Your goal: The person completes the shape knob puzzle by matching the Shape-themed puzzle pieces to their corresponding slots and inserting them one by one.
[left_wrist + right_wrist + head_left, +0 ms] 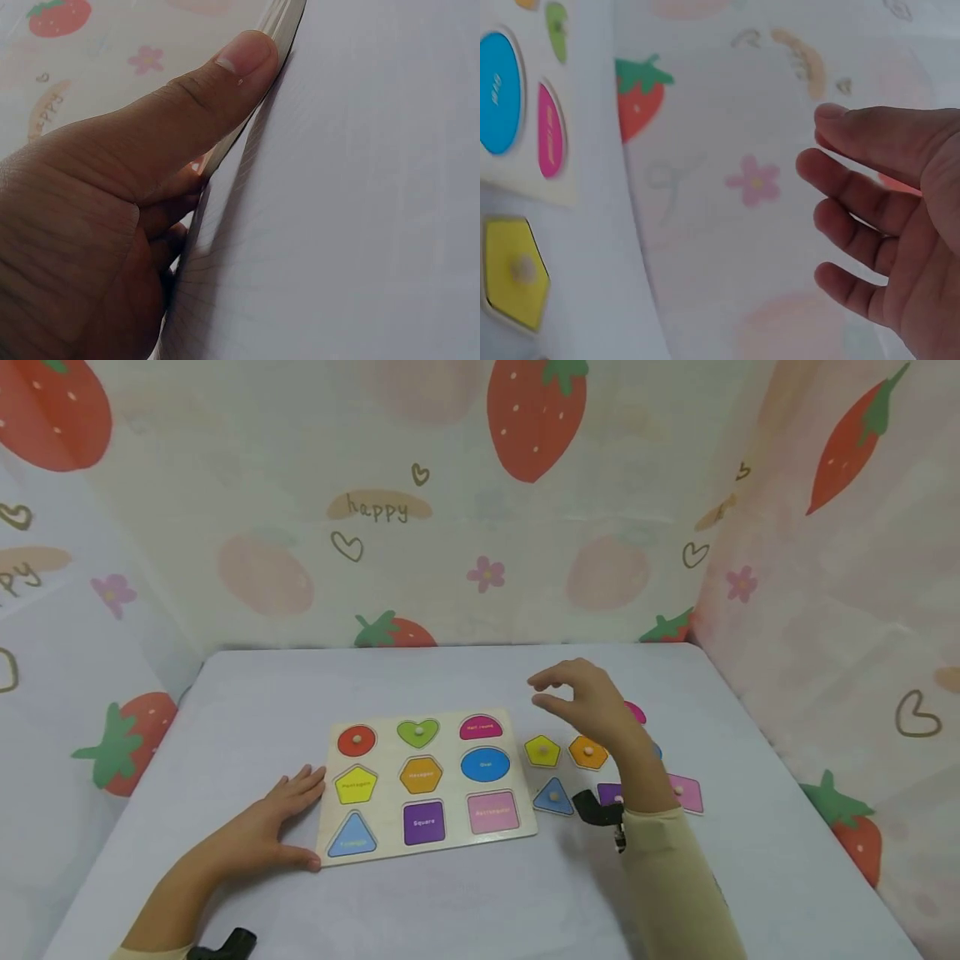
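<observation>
My left hand (pixel 262 831) rests at the left edge of a wooden shape puzzle board (pixel 384 743), fingers spread and thumb at the lower corner. In the left wrist view the thumb (pixel 191 101) lies along the board's edge. A red circle piece (pixel 351 742) and a green heart piece (pixel 411 737), each with a knob, sit in the board's top row. Above the loose pieces right of the board hovers my right hand (pixel 592 697), its fingers loosely curved with nothing between them. Nearest below it are a yellow pentagon piece (pixel 542 760) and an orange hexagon piece (pixel 587 762).
More loose pieces lie right of the board: a blue triangle (pixel 552 806), a purple square (pixel 606 792), a pink rectangle (pixel 692 795) and a magenta piece (pixel 637 713). The right forearm partly hides several of them. Strawberry-print curtains (pixel 450 468) surround the white table (pixel 262 693).
</observation>
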A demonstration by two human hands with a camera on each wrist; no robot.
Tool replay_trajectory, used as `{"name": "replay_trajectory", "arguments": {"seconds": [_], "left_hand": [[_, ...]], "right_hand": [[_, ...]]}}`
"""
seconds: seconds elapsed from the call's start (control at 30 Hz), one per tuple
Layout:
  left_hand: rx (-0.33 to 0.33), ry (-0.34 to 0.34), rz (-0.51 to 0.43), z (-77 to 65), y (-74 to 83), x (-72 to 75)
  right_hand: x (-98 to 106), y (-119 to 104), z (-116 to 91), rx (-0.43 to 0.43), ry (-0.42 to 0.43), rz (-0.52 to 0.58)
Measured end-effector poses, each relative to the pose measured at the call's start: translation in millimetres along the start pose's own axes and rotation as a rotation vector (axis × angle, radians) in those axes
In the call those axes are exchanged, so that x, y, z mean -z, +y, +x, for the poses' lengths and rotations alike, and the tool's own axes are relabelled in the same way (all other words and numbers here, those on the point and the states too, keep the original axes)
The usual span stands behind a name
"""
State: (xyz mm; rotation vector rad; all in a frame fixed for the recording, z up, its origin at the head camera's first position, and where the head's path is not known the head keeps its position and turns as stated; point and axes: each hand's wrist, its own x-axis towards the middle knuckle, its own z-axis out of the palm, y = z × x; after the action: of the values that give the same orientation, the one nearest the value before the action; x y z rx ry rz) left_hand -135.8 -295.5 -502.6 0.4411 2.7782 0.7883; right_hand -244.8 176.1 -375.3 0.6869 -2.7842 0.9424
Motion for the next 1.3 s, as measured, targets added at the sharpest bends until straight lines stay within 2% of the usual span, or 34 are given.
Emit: {"name": "replay_trajectory", "arguments": {"seconds": [0.13, 0.23, 0.37, 0.5, 0.8, 1.1, 1.3], "left_hand": [[0.000, 0.001, 0.004, -1.3, -0.1, 2.3], [-0.001, 0.003, 0.003, -1.5, -0.5, 3.7], [0.003, 0.000, -0.004, -1.7, -1.2, 4.1], [0.007, -0.001, -0.003, -1.8, -0.9, 3.6], [0.002, -0.002, -0.008, -2.1, -0.5, 2.9], [-0.012, -0.005, -0.019, -1.3, -2.3, 1.1], [-0.015, -0.007, -0.024, -1.0, 0.8, 0.5]], "right_hand": [[19.6, 24.0, -3.0, -0.065, 0.100, 0.017], [26.6, 46.8, -4.1, -0.117, 0.176, 0.025], [28.0, 73.5, -5.7, -0.201, 0.249, 0.007], [22.7, 100.1, -8.9, -0.307, 0.288, -0.020], [4.8, 150.0, -16.4, -0.514, 0.220, 0.007], [-9.4, 176.8, -25.3, -0.592, 0.161, 0.033], [-13.8, 184.6, -30.5, -0.614, 0.143, -0.013]]}}
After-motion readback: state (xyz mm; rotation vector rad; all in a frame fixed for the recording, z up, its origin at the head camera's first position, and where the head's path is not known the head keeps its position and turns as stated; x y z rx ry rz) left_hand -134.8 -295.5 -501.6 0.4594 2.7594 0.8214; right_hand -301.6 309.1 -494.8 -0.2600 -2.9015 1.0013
